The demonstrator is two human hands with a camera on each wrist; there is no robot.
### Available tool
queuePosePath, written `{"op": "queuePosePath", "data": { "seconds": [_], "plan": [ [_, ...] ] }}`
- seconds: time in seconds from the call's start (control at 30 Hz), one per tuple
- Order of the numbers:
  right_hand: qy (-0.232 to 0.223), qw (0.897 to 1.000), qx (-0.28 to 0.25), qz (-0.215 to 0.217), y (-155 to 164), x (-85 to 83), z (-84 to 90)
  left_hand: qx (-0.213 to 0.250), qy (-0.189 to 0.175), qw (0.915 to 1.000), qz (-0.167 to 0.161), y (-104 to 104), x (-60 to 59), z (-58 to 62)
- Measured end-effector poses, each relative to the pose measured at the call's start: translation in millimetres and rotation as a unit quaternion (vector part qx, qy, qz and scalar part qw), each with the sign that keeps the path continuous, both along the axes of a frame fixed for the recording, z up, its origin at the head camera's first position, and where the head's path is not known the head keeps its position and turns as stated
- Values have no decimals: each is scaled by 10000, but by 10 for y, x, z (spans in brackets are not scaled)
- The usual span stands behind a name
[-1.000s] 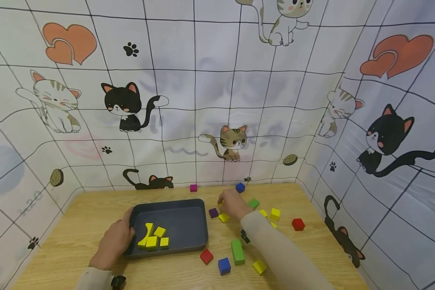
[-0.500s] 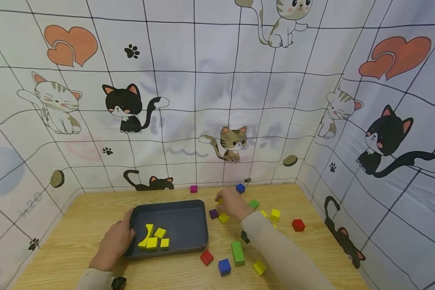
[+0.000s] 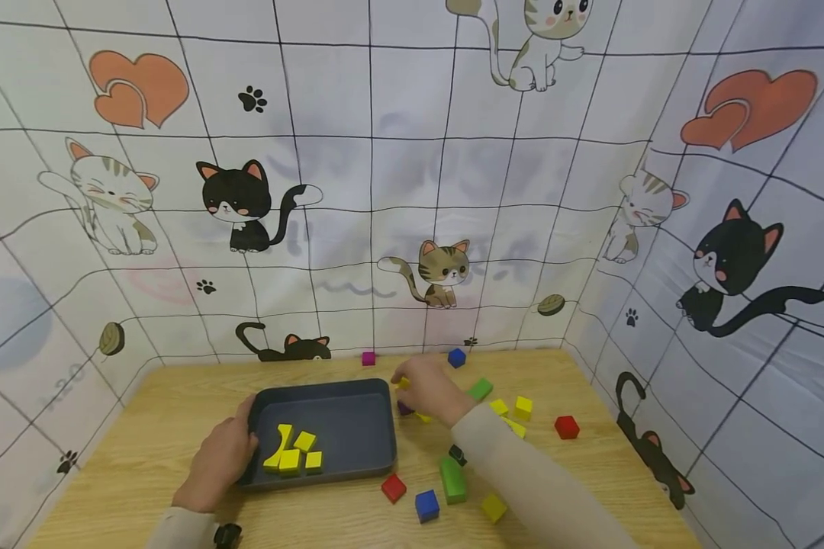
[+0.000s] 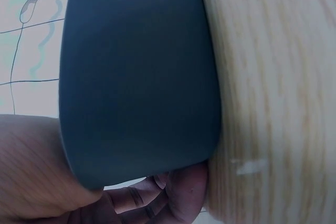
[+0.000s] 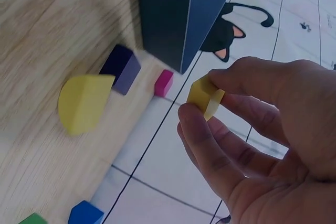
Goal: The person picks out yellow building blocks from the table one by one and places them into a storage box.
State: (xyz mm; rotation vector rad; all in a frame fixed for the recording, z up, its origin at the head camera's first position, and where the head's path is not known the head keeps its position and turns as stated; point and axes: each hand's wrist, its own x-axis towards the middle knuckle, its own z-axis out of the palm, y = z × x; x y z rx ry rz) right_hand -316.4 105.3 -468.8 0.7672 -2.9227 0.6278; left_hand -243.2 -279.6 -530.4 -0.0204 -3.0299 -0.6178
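Note:
A dark grey tray (image 3: 357,427) lies on the table, with several yellow blocks (image 3: 289,461) grouped in its left half. My left hand (image 3: 221,450) grips the tray's left end; in the left wrist view its fingers (image 4: 189,187) curl at the tray's lower edge. Between thumb and fingertips, my right hand (image 3: 429,389) pinches a small yellow block (image 5: 202,95), held above the table just right of the tray. Beneath that hand are a dark purple block (image 5: 122,69) and a yellow block with a rounded side (image 5: 84,103), partly hidden in the head view.
Loose blocks lie around the right arm: a green bar (image 3: 453,480), a blue cube (image 3: 427,505), a red cube (image 3: 394,488) and several yellow ones (image 3: 523,407). Another red block (image 3: 567,427) is farther right. A magenta cube (image 3: 368,358) and blue block (image 3: 456,357) sit by the cat-print wall.
My right hand has shifted left toward the tray, carrying the yellow block up from among the others. The left hand and tray keep their places.

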Motion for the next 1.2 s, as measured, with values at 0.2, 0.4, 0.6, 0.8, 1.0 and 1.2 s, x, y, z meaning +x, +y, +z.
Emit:
{"op": "queuePosePath", "data": {
  "seconds": [0.2, 0.4, 0.6, 0.8, 1.0, 1.2],
  "plan": [
    [77, 9993, 110, 348, -251, 33, 20, -12, -51, 9999, 148, -89, 57, 44],
    [-25, 9981, 247, 559, -452, 121, 38, -18, 69, 9999, 143, -130, 63, 76],
    [-155, 9968, 304, 725, -606, 213, 87, -41, 270, 9996, 124, -145, 24, 113],
    [-441, 9941, 548, 823, -710, 326, 87, -92, 409, 9991, 71, -126, 17, 119],
    [-571, 9901, 733, 1049, -750, 459, -25, -51, 334, 9994, 23, -44, 48, 73],
    [-666, 9876, 841, 1148, -822, 546, -140, 32, 396, 9992, -104, 11, 84, 42]
  ]
}}
